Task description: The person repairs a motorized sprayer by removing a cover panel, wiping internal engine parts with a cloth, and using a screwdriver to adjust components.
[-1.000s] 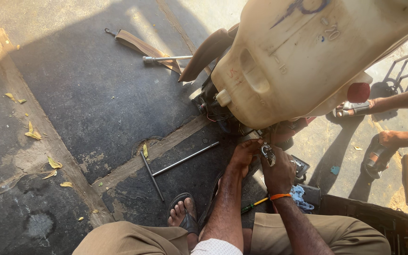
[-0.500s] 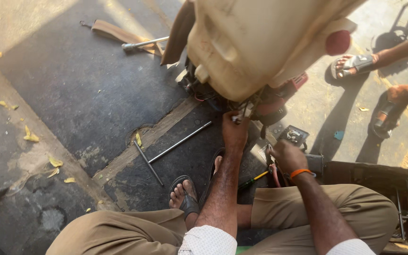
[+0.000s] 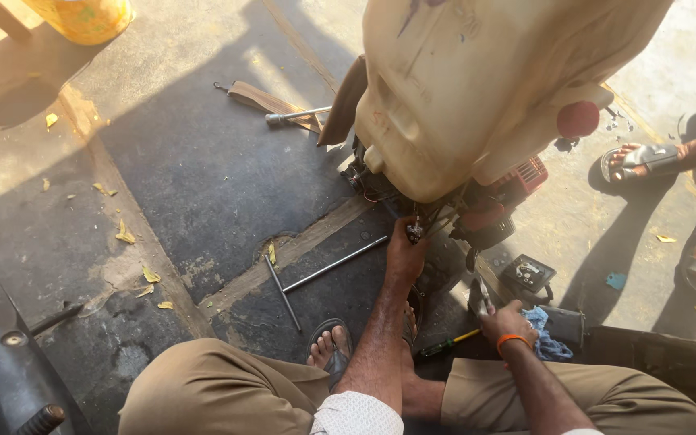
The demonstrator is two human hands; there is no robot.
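Concrete floor (image 3: 203, 177) is lying under us as we are reaching our left hand (image 3: 404, 256) to the engine parts (image 3: 424, 221) beneath the cream tank (image 3: 477, 89), fingers closed there. Our right hand (image 3: 506, 322) is gripping pliers (image 3: 483, 296); 2 metal rods (image 3: 308, 278) are lying nearby.

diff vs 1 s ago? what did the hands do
The right hand left the engine under the cream tank, dropped to the floor and took up pliers. The left hand stayed at the engine's underside, fingers on a small part. The two rods on the floor and the screwdriver have not moved.
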